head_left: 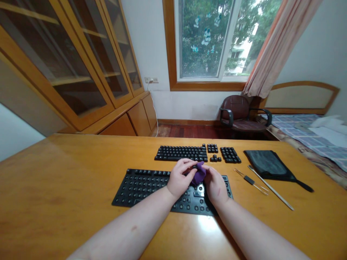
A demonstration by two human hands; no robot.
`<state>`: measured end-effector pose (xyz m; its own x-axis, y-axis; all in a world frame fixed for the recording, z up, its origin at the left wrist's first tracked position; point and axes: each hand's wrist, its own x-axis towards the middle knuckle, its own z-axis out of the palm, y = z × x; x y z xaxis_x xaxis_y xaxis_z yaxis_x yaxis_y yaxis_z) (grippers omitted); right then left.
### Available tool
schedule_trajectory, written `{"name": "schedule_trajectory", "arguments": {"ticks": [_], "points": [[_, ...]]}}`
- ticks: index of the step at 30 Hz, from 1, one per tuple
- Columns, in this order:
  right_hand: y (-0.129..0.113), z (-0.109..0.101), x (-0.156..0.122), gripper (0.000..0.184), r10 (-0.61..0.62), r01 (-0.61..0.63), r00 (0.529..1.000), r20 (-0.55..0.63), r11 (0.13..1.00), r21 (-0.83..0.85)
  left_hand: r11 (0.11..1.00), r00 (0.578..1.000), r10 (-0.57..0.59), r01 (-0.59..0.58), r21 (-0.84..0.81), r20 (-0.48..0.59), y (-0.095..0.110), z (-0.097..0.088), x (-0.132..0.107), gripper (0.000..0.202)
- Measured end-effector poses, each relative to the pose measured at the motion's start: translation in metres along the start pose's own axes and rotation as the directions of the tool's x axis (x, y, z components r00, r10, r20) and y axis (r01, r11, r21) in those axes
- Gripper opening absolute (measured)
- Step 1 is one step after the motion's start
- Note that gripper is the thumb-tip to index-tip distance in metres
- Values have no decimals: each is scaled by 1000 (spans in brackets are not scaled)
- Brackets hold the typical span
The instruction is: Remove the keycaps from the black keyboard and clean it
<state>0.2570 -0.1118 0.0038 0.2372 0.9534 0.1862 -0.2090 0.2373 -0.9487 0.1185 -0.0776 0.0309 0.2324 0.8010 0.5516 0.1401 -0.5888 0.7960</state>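
Note:
Over the black keyboard base (124,193), my two hands meet. My left hand (180,177) pinches a small black keycap (194,167) between thumb and fingers. A bunched purple cloth (200,174) is gripped in my right hand (217,186), pressed up against the keycap. Most of the keyboard's key posts are bare, while a row of caps (148,172) sits along its top left edge. Both forearms and hands cover the right and lower parts of the keyboard. Behind it lie removed keycaps in a keyboard-like layout (180,153).
Further right are a number-pad group of keycaps (230,155), a wire keycap puller (251,180), a thin pale stick (272,189) and a black pouch (267,162) with a strap. All rest on the wooden table (67,187). A chair (238,112) stands beyond.

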Motion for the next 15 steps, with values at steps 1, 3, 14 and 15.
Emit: {"name": "schedule_trajectory", "arguments": {"ticks": [1, 3, 14, 15], "points": [[-1, 1, 1, 25, 8, -8, 1000, -2, 1000, -20, 1000, 1000, 7, -7, 1, 2, -1, 0, 0, 23], [-4, 3, 1, 24, 39, -39, 999, 3, 999, -23, 1000, 1000, 4, -4, 7, 5, -2, 0, -1, 25], [-8, 9, -1, 37, 120, -119, 993, -11, 992, 40, 988, 992, 124, -127, 92, 36, 0, -5, -1, 25], [-7, 8, -1, 37, 127, -127, 992, -1, 991, 36, 984, 988, 147, -150, 92, 44, 0, -5, -1, 26]]}}
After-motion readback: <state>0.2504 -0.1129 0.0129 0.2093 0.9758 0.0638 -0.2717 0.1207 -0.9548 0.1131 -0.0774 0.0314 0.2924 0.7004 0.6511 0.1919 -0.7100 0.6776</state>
